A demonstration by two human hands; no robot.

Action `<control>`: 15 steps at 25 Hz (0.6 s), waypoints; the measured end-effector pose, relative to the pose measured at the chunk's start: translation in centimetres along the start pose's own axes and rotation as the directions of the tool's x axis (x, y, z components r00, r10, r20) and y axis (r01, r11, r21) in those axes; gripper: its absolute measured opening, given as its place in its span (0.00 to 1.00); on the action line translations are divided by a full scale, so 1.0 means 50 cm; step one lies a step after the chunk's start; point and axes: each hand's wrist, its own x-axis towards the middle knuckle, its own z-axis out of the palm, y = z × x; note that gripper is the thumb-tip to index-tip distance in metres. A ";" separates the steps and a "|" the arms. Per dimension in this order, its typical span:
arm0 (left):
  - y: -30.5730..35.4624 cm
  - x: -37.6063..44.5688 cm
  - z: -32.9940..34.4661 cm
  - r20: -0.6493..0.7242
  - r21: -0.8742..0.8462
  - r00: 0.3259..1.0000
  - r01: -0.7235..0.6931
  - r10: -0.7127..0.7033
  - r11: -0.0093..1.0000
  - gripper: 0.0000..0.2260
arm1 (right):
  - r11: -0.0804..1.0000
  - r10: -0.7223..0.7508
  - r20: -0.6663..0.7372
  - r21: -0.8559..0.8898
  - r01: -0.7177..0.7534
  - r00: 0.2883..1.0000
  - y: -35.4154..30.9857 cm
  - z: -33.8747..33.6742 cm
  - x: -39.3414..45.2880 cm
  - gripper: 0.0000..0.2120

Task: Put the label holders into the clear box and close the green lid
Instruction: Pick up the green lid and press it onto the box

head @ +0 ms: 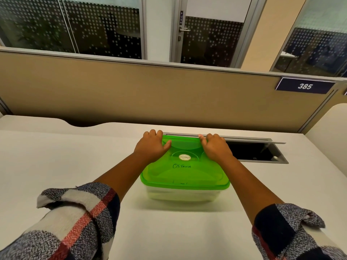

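Observation:
The green lid [185, 172] lies on top of the clear box [183, 195] in the middle of the white desk [65, 156]. It carries a round sticker and the handwritten word "OSTRICH". My left hand [153, 146] grips the lid's far left corner, fingers curled over the back edge and thumb on top. My right hand [216, 147] grips the far right corner the same way. Pale contents show faintly through the box wall; I cannot make out label holders among them.
An open cable hatch [255, 152] with a raised metal flap sits in the desk just right of the box. A tan partition [150, 91] with a "385" sign [305, 86] bounds the desk's far edge. Glass walls and a door stand behind.

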 end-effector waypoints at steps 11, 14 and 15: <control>-0.004 0.024 0.009 0.004 0.070 1.000 -0.019 0.019 0.997 0.30 | 0.999 -0.017 -0.009 -0.039 0.017 1.000 0.004 0.002 0.001 0.30; -0.005 0.025 0.012 -0.017 0.086 0.999 -0.033 0.034 0.996 0.30 | 0.999 -0.029 -0.002 -0.039 0.029 1.000 0.004 0.001 0.001 0.30; -0.005 0.025 0.012 -0.017 0.090 0.999 -0.037 0.038 0.995 0.30 | 0.999 -0.032 -0.001 -0.038 0.032 0.999 0.004 0.000 0.001 0.30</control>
